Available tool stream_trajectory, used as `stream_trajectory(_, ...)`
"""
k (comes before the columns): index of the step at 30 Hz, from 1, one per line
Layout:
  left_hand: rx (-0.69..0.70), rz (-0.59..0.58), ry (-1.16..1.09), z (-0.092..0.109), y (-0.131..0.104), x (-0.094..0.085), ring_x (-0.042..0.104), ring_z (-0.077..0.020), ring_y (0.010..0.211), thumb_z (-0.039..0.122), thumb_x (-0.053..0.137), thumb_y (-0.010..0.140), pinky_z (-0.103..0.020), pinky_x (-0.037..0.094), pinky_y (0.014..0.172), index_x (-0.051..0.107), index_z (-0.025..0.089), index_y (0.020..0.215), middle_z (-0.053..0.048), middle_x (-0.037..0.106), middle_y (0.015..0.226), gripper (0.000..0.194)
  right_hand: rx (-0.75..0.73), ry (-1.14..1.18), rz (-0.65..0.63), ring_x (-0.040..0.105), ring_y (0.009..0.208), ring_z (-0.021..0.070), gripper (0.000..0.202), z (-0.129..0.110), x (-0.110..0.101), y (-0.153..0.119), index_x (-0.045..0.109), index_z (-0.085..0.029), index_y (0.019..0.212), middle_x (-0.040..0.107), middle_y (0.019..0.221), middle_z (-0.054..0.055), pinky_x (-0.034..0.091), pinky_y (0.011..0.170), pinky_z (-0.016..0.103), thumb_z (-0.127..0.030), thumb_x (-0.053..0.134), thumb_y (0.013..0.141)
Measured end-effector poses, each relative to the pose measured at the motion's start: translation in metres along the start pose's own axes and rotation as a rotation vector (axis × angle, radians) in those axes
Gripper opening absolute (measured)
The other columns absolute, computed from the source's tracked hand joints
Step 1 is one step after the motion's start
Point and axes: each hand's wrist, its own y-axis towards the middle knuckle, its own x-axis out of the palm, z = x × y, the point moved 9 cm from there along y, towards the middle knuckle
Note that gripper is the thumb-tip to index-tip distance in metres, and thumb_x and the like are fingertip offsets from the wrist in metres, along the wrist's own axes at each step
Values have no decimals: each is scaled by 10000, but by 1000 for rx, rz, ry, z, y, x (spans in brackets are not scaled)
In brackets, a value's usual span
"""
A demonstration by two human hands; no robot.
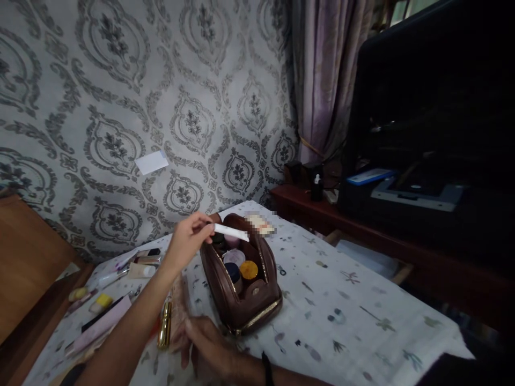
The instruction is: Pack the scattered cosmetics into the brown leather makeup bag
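My left hand [192, 235] is closed on one end of a slim white tube [231, 231], held over the far part of an open brown zip bag [257, 313]. Inside the bag stand several jars, among them one with an orange lid [248, 269], a dark-lidded one [232, 272] and a pale-lidded one [234, 257]. Low in the view my right hand [205, 343] is near the bag's front left corner, its fingers blurred and partly apart, with nothing visibly held. A gold lipstick-like tube [164, 326] lies just left of it.
Several cosmetics, including a pink tube [98, 327] and a yellow-capped bottle [101, 303], lie on the patterned white cloth [330, 300] at left. A pixelated card [260, 224] lies behind the bag. A dark red desk [293, 198] and a large black screen [422, 123] stand at right.
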Motion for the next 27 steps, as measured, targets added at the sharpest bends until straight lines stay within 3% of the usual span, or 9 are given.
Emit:
stream_trajectory(4,7,-61,147,-6,29,34,581,-101,507,279,607,790,-211,415,524,617,160,802,9,645,650,120,-26,-50,-71,436,457,72,835,-4,6,-4,721,-125,880,531,576,-8,345,468,196,-847,302,854)
stream_trajectory(10,-16,-107,512,-12,49,59,616,-118,536,241,594,838,-223,450,592,610,176,780,17,654,615,89,49,85,27,442,422,85,845,1,-1,2,701,-131,821,522,538,-14,340,421,199,-891,333,798)
stream_trajectory(14,-12,-142,682,-15,58,67,640,-136,588,204,578,850,-229,460,612,636,177,792,4,676,624,86,36,54,0,446,448,89,826,4,0,0,715,-131,845,525,540,-11,352,449,205,-863,332,829)
stream_trajectory(27,-80,-239,802,-30,70,76,687,-166,666,227,586,881,-240,464,645,683,159,771,-45,708,658,161,52,-1,-6,444,481,90,837,4,1,-4,721,-136,854,508,546,-18,358,505,212,-875,330,818)
